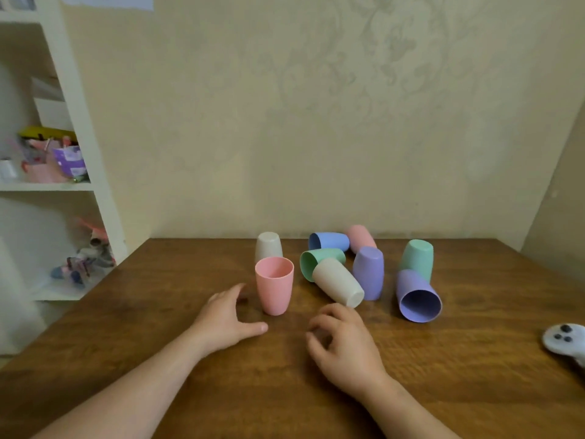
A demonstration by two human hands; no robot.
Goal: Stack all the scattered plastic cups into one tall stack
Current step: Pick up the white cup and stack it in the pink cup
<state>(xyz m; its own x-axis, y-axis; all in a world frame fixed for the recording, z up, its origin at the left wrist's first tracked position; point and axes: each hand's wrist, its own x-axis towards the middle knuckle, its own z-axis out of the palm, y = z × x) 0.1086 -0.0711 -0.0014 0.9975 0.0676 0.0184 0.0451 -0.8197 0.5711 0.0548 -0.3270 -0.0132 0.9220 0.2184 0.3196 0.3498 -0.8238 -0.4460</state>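
upright cup (274, 289) left on table (158, 312), fallen cups (338, 282) clustered right, hands (226, 320) in front

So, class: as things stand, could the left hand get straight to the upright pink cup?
Probably yes. The left hand lies open on the table just left of the upright pink cup, with only bare wood between them.

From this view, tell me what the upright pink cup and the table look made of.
Upright pink cup: probably matte plastic; even pastel colour, thin rim, no glassy shine. Table: wood or a wood-look veneer; brown grain streaks with a soft sheen. Which one, the view cannot settle.
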